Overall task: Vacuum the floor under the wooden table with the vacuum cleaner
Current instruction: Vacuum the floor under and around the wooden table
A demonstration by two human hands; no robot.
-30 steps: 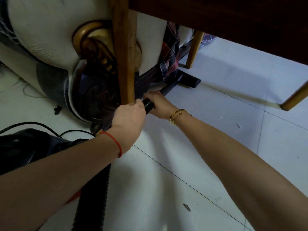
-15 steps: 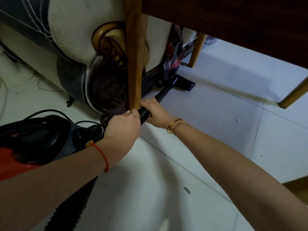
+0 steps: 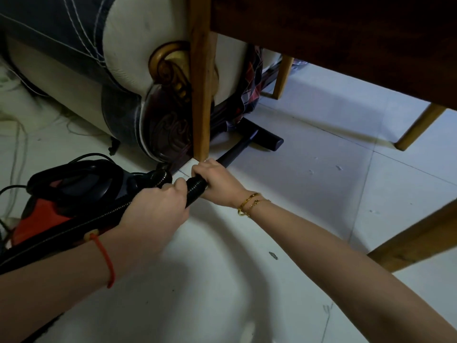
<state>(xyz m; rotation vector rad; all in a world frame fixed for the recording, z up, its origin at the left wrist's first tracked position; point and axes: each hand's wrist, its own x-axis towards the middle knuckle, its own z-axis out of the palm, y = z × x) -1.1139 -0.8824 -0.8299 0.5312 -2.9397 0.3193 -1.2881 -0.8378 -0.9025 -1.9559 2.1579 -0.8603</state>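
Observation:
Both hands hold the black vacuum hose (image 3: 195, 188) near the floor. My left hand (image 3: 158, 206) grips the ribbed part; my right hand (image 3: 217, 179) grips it just ahead, where the black wand (image 3: 235, 151) begins. The wand runs forward past the near table leg (image 3: 201, 95) to the black floor nozzle (image 3: 264, 137), which lies flat on the white tiles under the wooden table (image 3: 346, 33). The red and black vacuum body (image 3: 61, 196) sits at the left.
A white and dark sofa arm (image 3: 128, 58) with carved gold scroll stands right behind the near leg. More table legs (image 3: 418, 127) stand at the right and far back. Small debris specks (image 3: 273, 255) dot the tiles. Cables lie at the far left.
Both hands have drawn the hose back toward me, and the nozzle has slid closer along the floor. The red vacuum body has come into view at the left.

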